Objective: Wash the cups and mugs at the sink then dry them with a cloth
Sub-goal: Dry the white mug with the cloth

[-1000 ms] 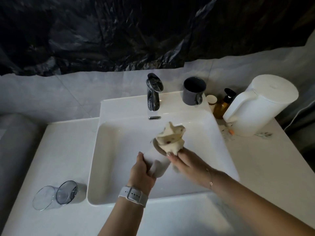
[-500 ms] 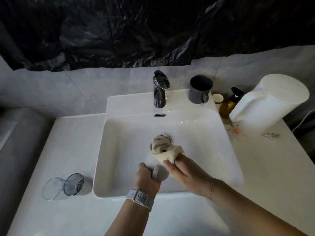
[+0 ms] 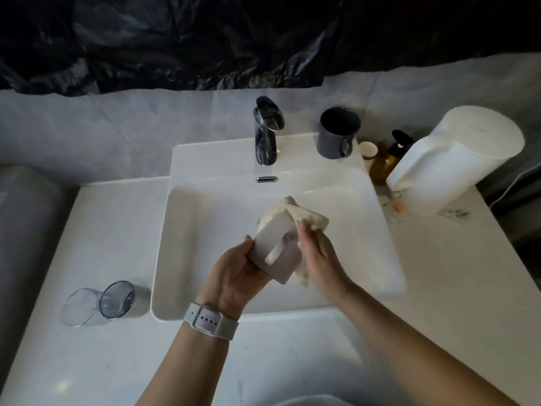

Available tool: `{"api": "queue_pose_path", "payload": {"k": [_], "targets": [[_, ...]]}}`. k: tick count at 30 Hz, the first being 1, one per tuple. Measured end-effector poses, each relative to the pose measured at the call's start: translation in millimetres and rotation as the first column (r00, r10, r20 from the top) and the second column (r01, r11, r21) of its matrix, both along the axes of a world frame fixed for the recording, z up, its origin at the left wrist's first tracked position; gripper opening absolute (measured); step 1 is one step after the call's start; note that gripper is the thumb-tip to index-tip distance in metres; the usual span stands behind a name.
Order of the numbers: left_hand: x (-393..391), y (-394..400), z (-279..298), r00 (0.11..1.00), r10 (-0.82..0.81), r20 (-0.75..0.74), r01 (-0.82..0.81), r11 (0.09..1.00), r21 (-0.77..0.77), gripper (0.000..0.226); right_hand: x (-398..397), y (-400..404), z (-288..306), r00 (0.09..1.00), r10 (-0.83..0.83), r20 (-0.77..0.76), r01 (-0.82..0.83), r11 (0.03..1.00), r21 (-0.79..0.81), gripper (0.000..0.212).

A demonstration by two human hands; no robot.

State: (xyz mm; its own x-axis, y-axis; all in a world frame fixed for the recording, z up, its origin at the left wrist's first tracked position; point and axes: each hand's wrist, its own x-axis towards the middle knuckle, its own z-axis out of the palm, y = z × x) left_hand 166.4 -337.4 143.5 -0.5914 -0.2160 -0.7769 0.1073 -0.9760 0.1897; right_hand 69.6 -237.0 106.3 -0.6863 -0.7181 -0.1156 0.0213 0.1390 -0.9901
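Over the white sink [image 3: 181, 259], my left hand [image 3: 234, 276] grips a white mug [image 3: 278, 250] lying on its side, handle up. My right hand [image 3: 319, 256] holds a cream cloth [image 3: 307, 215] against the mug's far end and right side; part of the cloth hangs below the mug. A dark grey mug [image 3: 336, 133] stands upright on the sink's back ledge, right of the chrome tap [image 3: 266, 133]. Two clear bluish cups [image 3: 99, 303] lie on their sides on the counter, left of the sink.
A white kettle [image 3: 450, 159] stands on the counter at the right, with an amber pump bottle [image 3: 386, 159] and a small jar [image 3: 368, 149] beside it. White counter [image 3: 439, 288] surrounds the sink. Black plastic sheeting covers the wall above.
The mug has come up and turned onto its side in my left hand, now in plain view. The cloth has spread from a bunched wad to wrap the mug's far end.
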Motion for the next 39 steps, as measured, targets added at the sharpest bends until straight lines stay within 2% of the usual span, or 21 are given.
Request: {"api": "queue_pose_path", "payload": {"k": [2,4,8,10,12,15,18,21,26,28,29,31,32,34,36,39], "targets": [[-2,-3,0,0.999,0.028,0.029,-0.030,0.994,0.103,0.043,7,6,-8,0.963,-0.017,-0.268,-0.002,0.997,-0.071,0.024],[-4,-5,-5,0.995,0.087,0.044,-0.095,0.965,0.243,0.044,17,14,-11,0.881,0.088,-0.464,-0.115,0.993,-0.030,0.021],[-8,-13,-13,0.978,0.200,0.061,-0.209,0.923,0.323,0.043,25,29,-12,0.720,0.295,-0.628,-0.307,0.947,0.093,0.010],[-8,-13,-13,0.979,0.195,0.064,-0.205,0.920,0.333,0.046,6,23,-9,0.641,0.347,-0.685,-0.333,0.930,0.159,0.017],[-7,-12,-13,0.983,0.182,0.036,-0.183,0.912,0.367,0.044,-15,14,-3,0.623,0.379,-0.684,-0.341,0.919,0.199,0.030],[-2,-15,-9,0.983,0.184,0.014,-0.172,0.886,0.430,0.045,-19,13,1,0.690,0.408,-0.598,-0.372,0.908,0.190,0.023],[3,-13,-9,0.980,0.193,0.049,-0.195,0.872,0.450,0.055,-5,28,-7,0.730,0.433,-0.528,-0.429,0.893,0.140,0.031],[2,-1,-15,0.975,0.219,0.046,-0.217,0.878,0.427,0.048,-5,24,-14,0.829,0.413,-0.378,-0.422,0.904,0.063,0.017],[-7,-3,-9,0.987,0.162,0.011,-0.155,0.923,0.352,0.050,33,26,-21,0.964,0.158,-0.213,-0.199,0.962,-0.187,0.016],[-6,-9,-7,0.989,0.145,0.000,-0.137,0.935,0.326,0.044,49,34,-22,0.999,0.034,-0.019,-0.038,0.976,-0.214,0.020],[-5,-11,-6,0.988,0.155,0.010,-0.152,0.948,0.279,0.040,49,34,-24,0.989,-0.040,0.142,0.068,0.978,-0.196,0.020],[-4,-13,-7,0.984,0.167,0.065,-0.174,0.978,0.117,0.033,39,27,-22,0.883,-0.103,0.458,0.168,0.981,-0.102,0.026],[-4,-11,-7,0.984,0.149,0.098,-0.152,0.988,0.027,0.032,31,24,-18,0.846,-0.098,0.523,0.168,0.982,-0.088,0.037],[-5,2,-4,0.986,0.068,0.152,-0.044,0.987,-0.154,0.031,12,14,-5,0.823,-0.057,0.566,0.153,0.980,-0.125,0.036],[-7,18,-8,0.971,-0.007,0.240,0.097,0.926,-0.365,0.025,-4,3,10,0.854,-0.052,0.518,0.135,0.983,-0.123,0.035],[-8,29,-13,0.954,-0.040,0.299,0.184,0.861,-0.475,0.016,-17,-14,24,0.877,-0.099,0.469,0.073,0.995,0.075,0.031]]}}
